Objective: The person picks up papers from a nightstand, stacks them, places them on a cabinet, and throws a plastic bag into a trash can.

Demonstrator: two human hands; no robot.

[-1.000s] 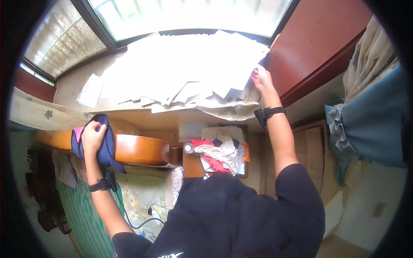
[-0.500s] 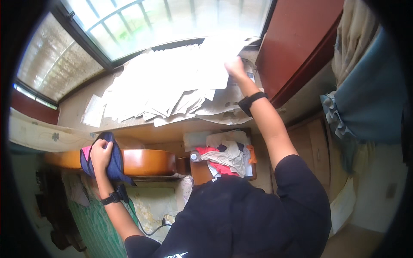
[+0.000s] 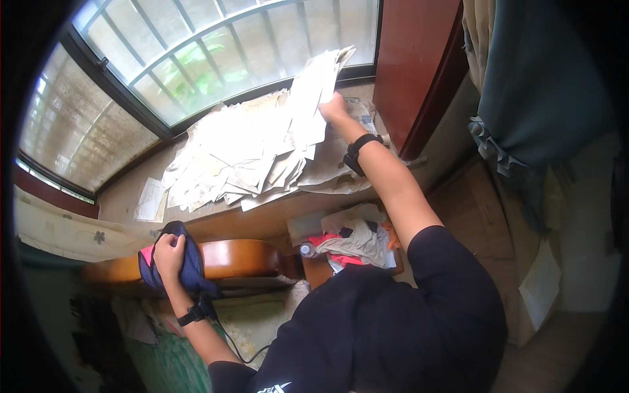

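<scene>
My right hand (image 3: pixel 335 108) is closed on a sheaf of white papers (image 3: pixel 313 88), raised at a slant above the right end of a wide, loose paper pile (image 3: pixel 229 144). That pile covers a deep windowsill (image 3: pixel 121 193). Lower on the left, my left hand (image 3: pixel 169 254) grips a dark blue cloth (image 3: pixel 191 265) with a pink patch. The cloth drapes over a glossy brown wooden piece with a rounded edge (image 3: pixel 239 259), whose kind I cannot make out. Both wrists wear black bands.
Behind the sill stands a barred window (image 3: pixel 216 52), with a red-brown panel (image 3: pixel 416 72) at its right. A small wooden stand (image 3: pixel 318 272) bears crumpled clothes (image 3: pixel 357 242) and a clear bottle (image 3: pixel 307 249). Blue curtains (image 3: pixel 537 85) hang at right; a bed with green fabric (image 3: pixel 164 357) is lower left.
My right hand has tipped the papers more upright, and they now show as a separate sheaf. My left hand stays on the blue cloth. The whole view has shifted and the glare has lessened.
</scene>
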